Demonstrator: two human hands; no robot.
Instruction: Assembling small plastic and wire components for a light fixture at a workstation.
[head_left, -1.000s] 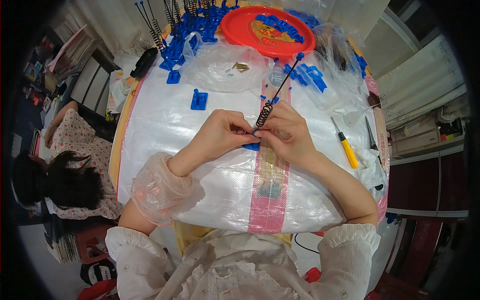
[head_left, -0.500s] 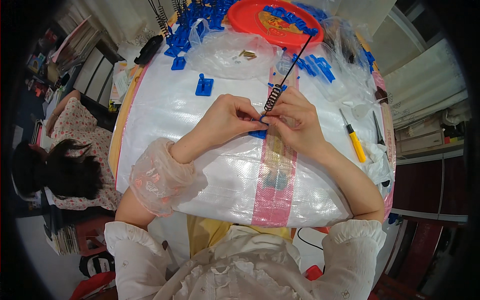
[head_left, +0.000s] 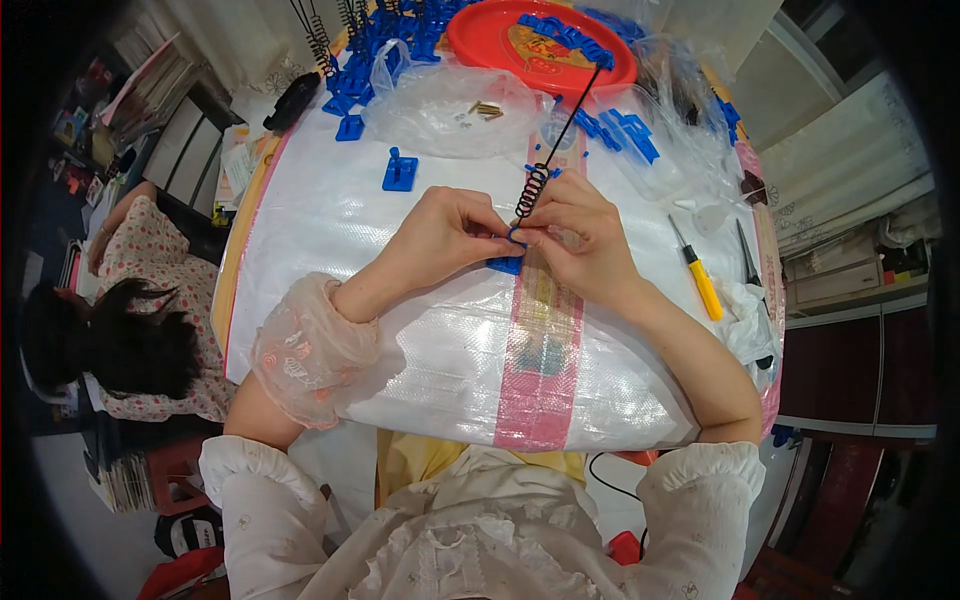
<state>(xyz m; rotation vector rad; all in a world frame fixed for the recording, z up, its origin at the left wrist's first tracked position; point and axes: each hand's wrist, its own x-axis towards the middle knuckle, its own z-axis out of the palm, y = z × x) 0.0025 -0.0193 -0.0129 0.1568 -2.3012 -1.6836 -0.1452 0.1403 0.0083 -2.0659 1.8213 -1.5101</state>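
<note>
My left hand [head_left: 452, 232] and my right hand [head_left: 578, 238] meet above the middle of the table, both closed in a pinch. Between them stands a thin black rod with a coil spring [head_left: 531, 192], slanting up and to the right with a small blue tip. Its lower end goes into the small blue plastic base [head_left: 507, 265], which my left fingers grip. Thumb and fingers of my right hand hold the rod just below the coil. My fingertips partly hide the joint between rod and base. Another blue plastic base [head_left: 399, 172] with an upright peg stands farther off, to the left.
A red tray [head_left: 480, 62] holding blue parts stands at the back, near a clear plastic bag [head_left: 425, 110] with brass pins on it. Several blue bases with springs [head_left: 385, 45] crowd the back left. On the right lies a yellow-handled screwdriver [head_left: 703, 285]. Another person [head_left: 150, 330] is at far left.
The whole view has shifted slightly, so things sit a little farther left. Both hands keep the same pinch on the rod and blue base.
</note>
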